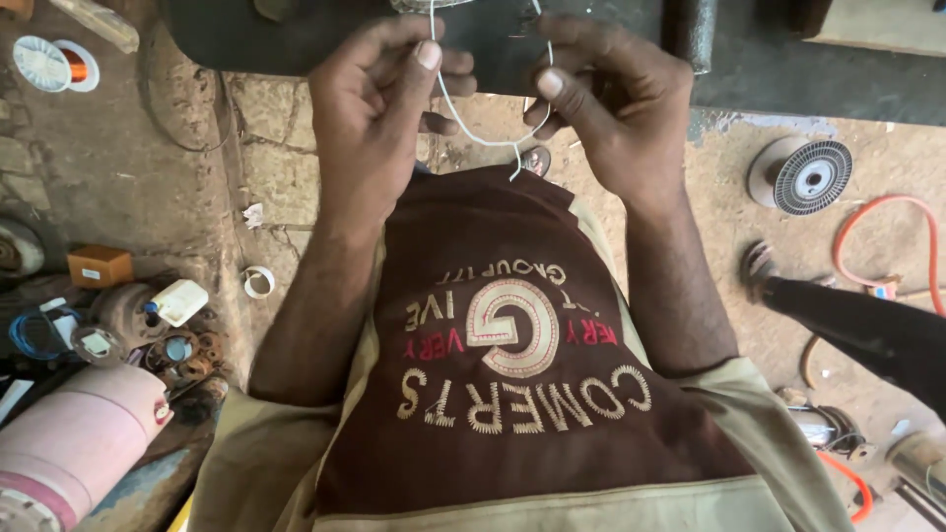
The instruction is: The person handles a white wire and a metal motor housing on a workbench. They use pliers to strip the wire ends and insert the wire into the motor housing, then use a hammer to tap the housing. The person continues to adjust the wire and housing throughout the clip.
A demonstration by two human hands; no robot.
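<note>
head view looks down past the chest at both hands raised in front of a dark slab. left hand has thumb and forefinger pinched narrow on one strand of a thin white cord, the other fingers curled in loosely behind. right hand mirrors it, thumb pressed against the forefinger on the other strand, palm turned inward, wrist bent down toward the body. the cord is pale, smooth and slim; it runs up from each pinch toward the top edge of the picture, and sags between the hands in a shallow loop, with a short loose tail hanging from the low point just above the shirt. both forearms come up from the lower corners of the brown and tan shirt and angle in toward each other.

outward, the dark slab lies across the top, over a dusty concrete floor. well apart on the left sit a spool of copper wire, a small orange box and a pink cylinder. on the right lie a round finned disc and an orange hose.
</note>
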